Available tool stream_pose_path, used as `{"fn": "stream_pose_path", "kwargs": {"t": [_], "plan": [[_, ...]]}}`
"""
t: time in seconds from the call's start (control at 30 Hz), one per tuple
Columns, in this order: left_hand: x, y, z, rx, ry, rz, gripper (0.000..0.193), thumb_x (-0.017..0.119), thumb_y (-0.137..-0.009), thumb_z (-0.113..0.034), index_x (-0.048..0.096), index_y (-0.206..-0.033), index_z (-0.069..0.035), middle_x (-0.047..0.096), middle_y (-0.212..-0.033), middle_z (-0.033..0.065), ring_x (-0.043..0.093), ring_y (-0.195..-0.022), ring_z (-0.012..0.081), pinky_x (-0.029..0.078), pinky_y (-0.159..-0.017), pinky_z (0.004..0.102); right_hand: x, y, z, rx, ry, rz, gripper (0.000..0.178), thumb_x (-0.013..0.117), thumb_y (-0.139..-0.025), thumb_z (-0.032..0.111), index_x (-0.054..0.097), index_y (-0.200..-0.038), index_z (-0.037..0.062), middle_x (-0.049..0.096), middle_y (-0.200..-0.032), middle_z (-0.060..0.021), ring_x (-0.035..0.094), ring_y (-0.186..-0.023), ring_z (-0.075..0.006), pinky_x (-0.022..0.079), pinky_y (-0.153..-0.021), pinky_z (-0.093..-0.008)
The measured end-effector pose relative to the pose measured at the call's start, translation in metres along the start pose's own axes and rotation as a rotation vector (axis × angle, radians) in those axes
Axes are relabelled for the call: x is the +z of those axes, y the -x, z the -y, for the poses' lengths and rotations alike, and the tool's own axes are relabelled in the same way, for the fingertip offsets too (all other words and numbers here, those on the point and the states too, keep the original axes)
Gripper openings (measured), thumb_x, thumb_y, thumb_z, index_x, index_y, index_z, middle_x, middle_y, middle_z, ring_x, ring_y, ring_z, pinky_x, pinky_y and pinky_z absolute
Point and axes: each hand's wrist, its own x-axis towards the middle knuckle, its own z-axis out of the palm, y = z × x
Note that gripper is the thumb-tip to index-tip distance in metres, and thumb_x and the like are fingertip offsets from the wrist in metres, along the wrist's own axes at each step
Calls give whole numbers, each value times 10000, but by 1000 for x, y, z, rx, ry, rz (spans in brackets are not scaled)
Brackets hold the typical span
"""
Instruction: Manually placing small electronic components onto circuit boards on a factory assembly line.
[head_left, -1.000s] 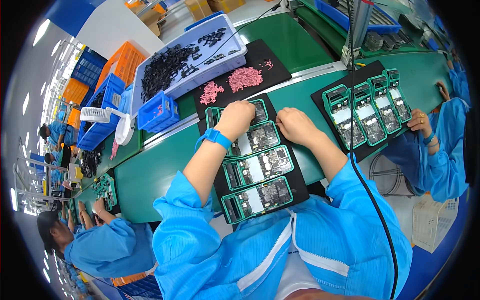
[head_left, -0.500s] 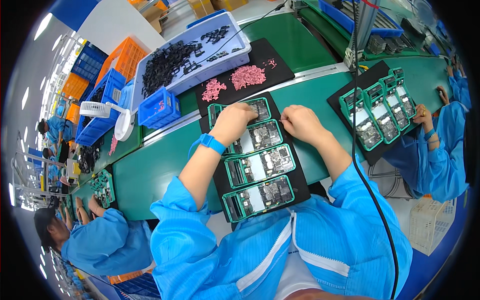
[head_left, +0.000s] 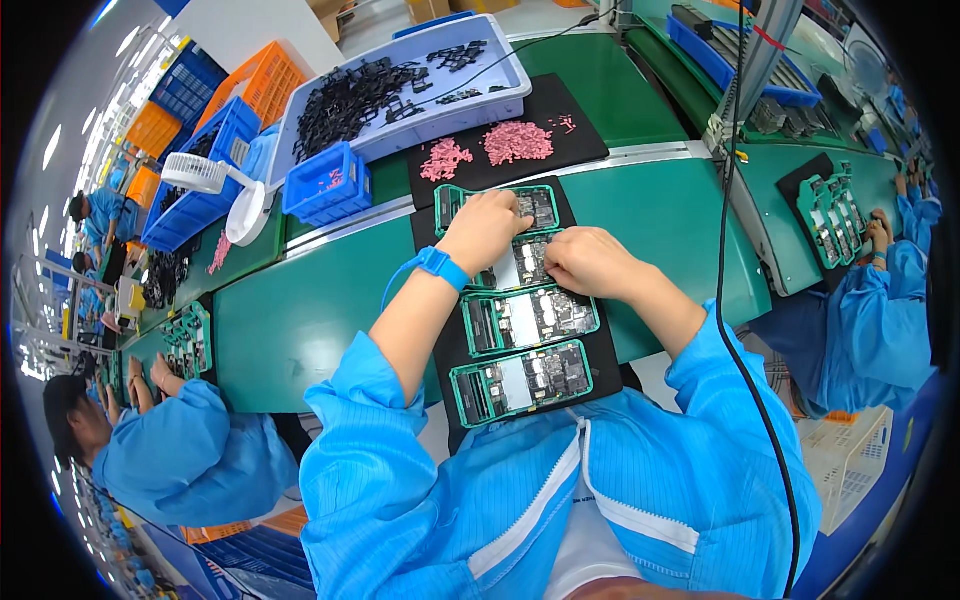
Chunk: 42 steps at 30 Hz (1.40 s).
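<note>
Rectangular green frames holding exposed dark circuit boards [head_left: 520,382], four of them, lie in a column from near to far on a black mat [head_left: 424,228], directly before a person in a blue jacket. The person's left hand [head_left: 487,235], wearing a blue wristband [head_left: 443,265], covers part of the farthest two frames, fingertips at their boards. The right hand [head_left: 590,262] has its fingers bunched at the right end of the second-farthest. The hands are near each other but apart; whether either pinches something small cannot be told.

Boards are seated in all four frames, and pale panels show where the hands do not block them. Attention appears to be on the far two; whether the uncovered near two are finished or waiting is unclear.

Beneath is a smooth green tabletop [head_left: 650,230]. Beyond, loose pink pieces [head_left: 518,143] lie heaped on another black mat. At far left stand a pale lavender plastic tray [head_left: 440,122] of black parts, a small blue bin [head_left: 330,205] and a white fan [head_left: 195,172]. Blue-clad co-workers sit left [head_left: 190,440] and right [head_left: 850,330], similar green frames before them, in a bright workshop with stacked crates.
</note>
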Motion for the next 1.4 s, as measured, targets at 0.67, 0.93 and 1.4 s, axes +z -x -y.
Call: {"fn": "stream_pose_path", "kwargs": {"t": [0.67, 0.93, 1.4], "plan": [[1, 2, -2, 5, 36, -57, 222, 601, -889, -246, 706, -887, -52, 603, -914, 101, 580, -932, 281, 456, -849, 399, -12, -21, 9, -53, 263, 178, 58, 593, -699, 70, 637, -703, 34, 644, -755, -134, 647, -759, -307, 520, -705, -412], [-3, 2, -5, -25, 9, -22, 209, 603, -888, -235, 734, -951, -84, 610, -926, 98, 585, -930, 275, 466, -838, 389, -9, -1, 3, -80, 46, -72, 31, 616, -727, 92, 639, -729, 72, 622, -774, -94, 622, -796, -292, 504, -747, -403], [-1, 3, -5, 22, -9, -38, 194, 599, -886, -221, 737, -957, -104, 607, -929, 86, 587, -930, 262, 462, -835, 386, -4, -17, 7, -85, 289, 122, 40, 613, -705, 79, 642, -711, 51, 632, -747, -110, 628, -762, -315, 509, -734, -417]]}}
